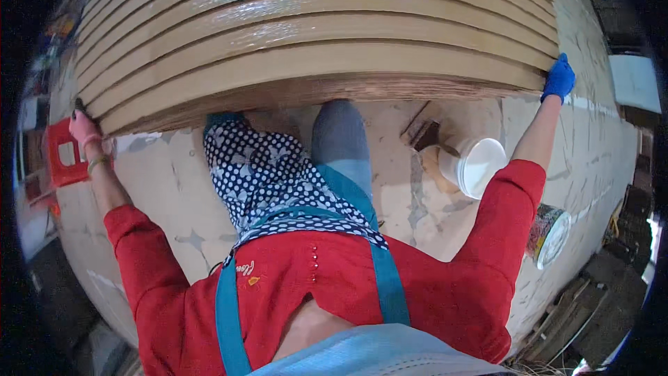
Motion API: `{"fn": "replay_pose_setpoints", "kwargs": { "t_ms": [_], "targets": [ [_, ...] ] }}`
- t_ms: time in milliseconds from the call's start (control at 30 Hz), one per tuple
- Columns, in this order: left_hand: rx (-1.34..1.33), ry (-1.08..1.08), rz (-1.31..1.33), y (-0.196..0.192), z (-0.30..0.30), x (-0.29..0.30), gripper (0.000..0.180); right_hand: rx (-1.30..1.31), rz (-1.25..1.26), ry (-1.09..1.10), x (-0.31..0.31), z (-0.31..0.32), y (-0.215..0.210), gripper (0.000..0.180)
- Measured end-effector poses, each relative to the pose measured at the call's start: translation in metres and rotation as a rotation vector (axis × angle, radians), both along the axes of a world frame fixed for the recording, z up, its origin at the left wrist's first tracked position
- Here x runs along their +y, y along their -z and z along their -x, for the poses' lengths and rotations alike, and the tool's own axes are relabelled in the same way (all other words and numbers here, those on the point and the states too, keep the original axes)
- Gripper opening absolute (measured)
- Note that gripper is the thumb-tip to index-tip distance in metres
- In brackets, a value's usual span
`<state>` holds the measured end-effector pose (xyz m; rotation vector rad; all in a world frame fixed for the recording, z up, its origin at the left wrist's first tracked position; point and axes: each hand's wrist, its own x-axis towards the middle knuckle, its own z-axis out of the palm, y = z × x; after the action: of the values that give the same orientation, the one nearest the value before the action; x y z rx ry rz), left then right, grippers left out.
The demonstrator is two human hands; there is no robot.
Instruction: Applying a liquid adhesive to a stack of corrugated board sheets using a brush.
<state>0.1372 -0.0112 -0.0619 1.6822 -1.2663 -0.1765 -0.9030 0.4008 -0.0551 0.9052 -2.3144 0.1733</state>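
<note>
From left hand (84,127) to right hand (559,81), slats (320,26) run lengthwise.

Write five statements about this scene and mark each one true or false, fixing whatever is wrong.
1. The right hand wears a blue glove. True.
2. Both hands rest in the person's lap. False: they are spread apart, the left hand and the right at opposite ends of the tan slatted boards.
3. The white bucket is on the person's right. True.
4. The red plastic object is near the right hand. False: the red plastic object is on the left, near the left hand.
5. The person's sleeves are green. False: the sleeves are red.
</note>
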Motion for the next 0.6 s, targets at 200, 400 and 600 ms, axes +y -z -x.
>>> {"fn": "replay_pose_setpoints", "kwargs": {
  "t_ms": [200, 400, 600],
  "targets": [
    [-0.221, -0.154, 0.013, -0.011, 0.032, 0.025, 0.046, -0.038, 0.344, -0.203, 0.004, 0.005, 0.013, 0.034],
    [-0.589, -0.17, -0.222, -0.04, 0.037, 0.037, 0.049, -0.114, 0.25, 0.012, 0.0, -0.02, -0.007, 0.052],
    [-1.263, 0.063, -0.623, -0.055, 0.011, 0.064, 0.053, -0.369, -0.035, 0.271, 0.017, -0.061, -0.03, 0.054]
  ]
}}
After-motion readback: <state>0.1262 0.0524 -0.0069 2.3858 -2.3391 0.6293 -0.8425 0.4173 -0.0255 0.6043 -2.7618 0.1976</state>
